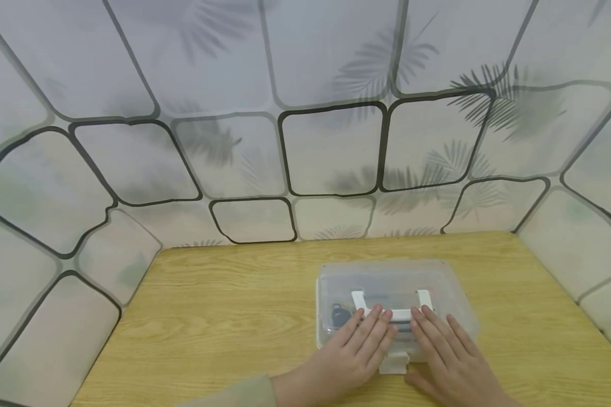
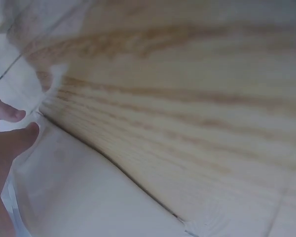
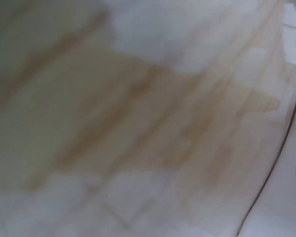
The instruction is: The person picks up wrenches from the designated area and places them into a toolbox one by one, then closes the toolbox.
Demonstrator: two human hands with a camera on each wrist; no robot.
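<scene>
A clear plastic storage box (image 1: 450, 288) with a translucent lid stands on the table, right of centre in the head view. A white carrying handle (image 1: 402, 315) lies folded on the lid. At the front hangs a white latch (image 1: 394, 364). My left hand (image 1: 353, 353) rests on the lid's front left with straight fingers, the tips by the handle. Flat on the front right lies my right hand (image 1: 450, 359), its fingers straight too. Through the lid shows a dark blue item (image 1: 340, 315), its kind unclear. In the left wrist view, part of a hand (image 2: 12, 143) appears at the left edge.
The wood-grain table (image 1: 224, 316) extends left and right of the box. A patterned fabric wall (image 1: 331, 152) with dark outlined shapes and leaf prints encloses the back and both sides. The right wrist view shows mostly a blurred table surface (image 3: 133, 123).
</scene>
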